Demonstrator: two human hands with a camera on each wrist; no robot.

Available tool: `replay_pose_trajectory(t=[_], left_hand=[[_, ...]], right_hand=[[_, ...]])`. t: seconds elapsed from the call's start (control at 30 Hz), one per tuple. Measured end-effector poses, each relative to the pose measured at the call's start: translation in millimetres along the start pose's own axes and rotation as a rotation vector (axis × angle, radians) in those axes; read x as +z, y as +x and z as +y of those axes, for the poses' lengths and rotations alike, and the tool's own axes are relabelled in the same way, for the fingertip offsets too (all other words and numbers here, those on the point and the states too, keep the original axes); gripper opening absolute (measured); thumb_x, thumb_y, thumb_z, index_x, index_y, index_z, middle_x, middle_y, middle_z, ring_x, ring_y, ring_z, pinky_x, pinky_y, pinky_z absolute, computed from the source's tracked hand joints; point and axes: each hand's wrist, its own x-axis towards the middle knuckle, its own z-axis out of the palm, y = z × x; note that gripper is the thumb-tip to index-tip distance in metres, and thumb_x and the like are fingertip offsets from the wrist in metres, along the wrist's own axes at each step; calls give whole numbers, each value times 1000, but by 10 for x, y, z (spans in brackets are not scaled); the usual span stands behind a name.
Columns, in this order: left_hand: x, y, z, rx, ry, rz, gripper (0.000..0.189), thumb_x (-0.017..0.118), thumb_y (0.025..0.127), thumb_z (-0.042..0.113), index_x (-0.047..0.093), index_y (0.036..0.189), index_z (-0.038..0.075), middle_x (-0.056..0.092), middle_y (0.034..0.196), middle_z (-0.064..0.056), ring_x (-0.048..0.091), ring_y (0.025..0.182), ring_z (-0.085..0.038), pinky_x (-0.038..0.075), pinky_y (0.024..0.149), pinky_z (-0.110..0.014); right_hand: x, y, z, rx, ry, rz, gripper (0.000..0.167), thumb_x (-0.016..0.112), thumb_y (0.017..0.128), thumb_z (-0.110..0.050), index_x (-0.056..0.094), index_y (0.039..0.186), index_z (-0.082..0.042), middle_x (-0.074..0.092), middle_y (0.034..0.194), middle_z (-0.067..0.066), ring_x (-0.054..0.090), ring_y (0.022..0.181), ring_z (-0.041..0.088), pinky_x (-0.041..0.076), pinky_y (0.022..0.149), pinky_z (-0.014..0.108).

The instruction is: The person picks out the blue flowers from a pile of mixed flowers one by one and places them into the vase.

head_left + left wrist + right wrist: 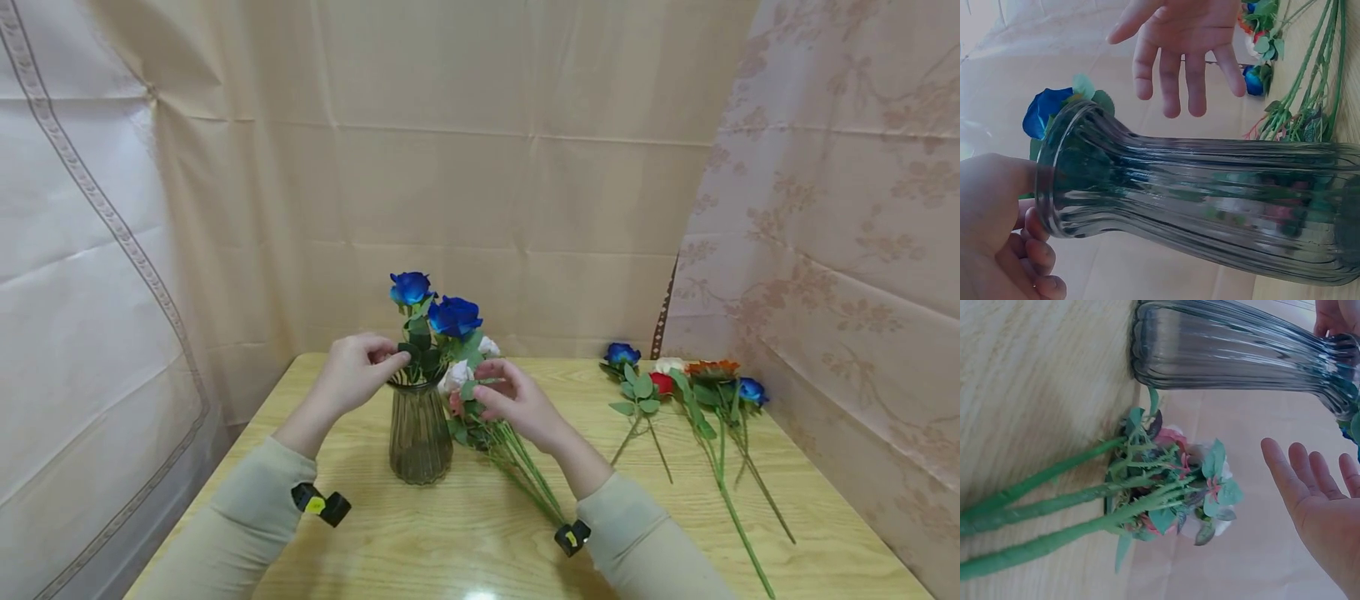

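Observation:
A ribbed grey glass vase (420,433) stands upright on the table. Out of its mouth rise two blue roses (455,317) with dark green leaves. At the left of the rim is my left hand (360,367), its thumb by the leaves and its fingers loosely curled; whether it pinches anything is hidden. To the vase's right, my right hand (1329,519) is held in the air with fingers spread and nothing in them. Below it lies a bunch of white and pink flowers (1197,469) with long green stems (528,467) pointing towards me.
More loose flowers lie at the table's right: a blue rose (622,354), a red flower (662,383), an orange flower (712,371) and another blue rose (752,391). Their stems reach towards the front. A beige cloth (510,192) hangs behind the table (360,533).

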Motion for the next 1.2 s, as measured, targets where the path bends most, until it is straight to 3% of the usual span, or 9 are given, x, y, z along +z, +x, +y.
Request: replay_pose_trajectory(t=[0.23,0.33,0.47,0.77,0.97,1.2], left_hand=[[-67,-1,12,30,-10,70,18,73,97,23,78,99,6,64,78,-2,55,69,-19,46,59,-34],[-95,2,36,31,-16,80,17,73,97,24,78,100,8,65,80,-2,56,69,-19,48,59,-35],[-128,-3,79,8,-34,82,20,71,98,29,77,104,10,65,83,-1,56,70,-20,48,58,-34],[-167,-41,121,8,-34,113,24,73,97,30,75,108,9,65,79,0,59,70,-19,49,58,-33],[-169,-87,74,-36,-41,94,42,71,96,44,71,118,8,67,93,-3,63,84,-19,53,69,-37],[-117,-163,-2,-113,-86,53,64,73,90,56,60,133,9,61,117,-7,63,103,-25,57,81,-44]], right_hand=[[-101,4,-77,-21,7,6,44,64,102,-21,49,138,-1,53,137,19,56,123,39,58,87,52],[-152,2,-112,-30,-3,18,46,64,102,-22,49,139,0,54,137,19,57,124,36,57,89,54],[-206,1,-157,-72,13,19,44,64,102,-19,49,138,2,51,138,24,53,126,46,57,88,56],[-299,-44,-264,-119,-69,26,42,66,101,-19,52,136,0,57,134,16,54,124,44,60,86,43],[-357,-90,-290,-151,-159,35,39,70,99,-20,57,134,-8,58,134,11,56,124,45,58,88,39],[-434,-152,-286,-127,-295,63,42,70,99,-29,56,136,-15,59,135,5,61,121,27,58,89,40]])
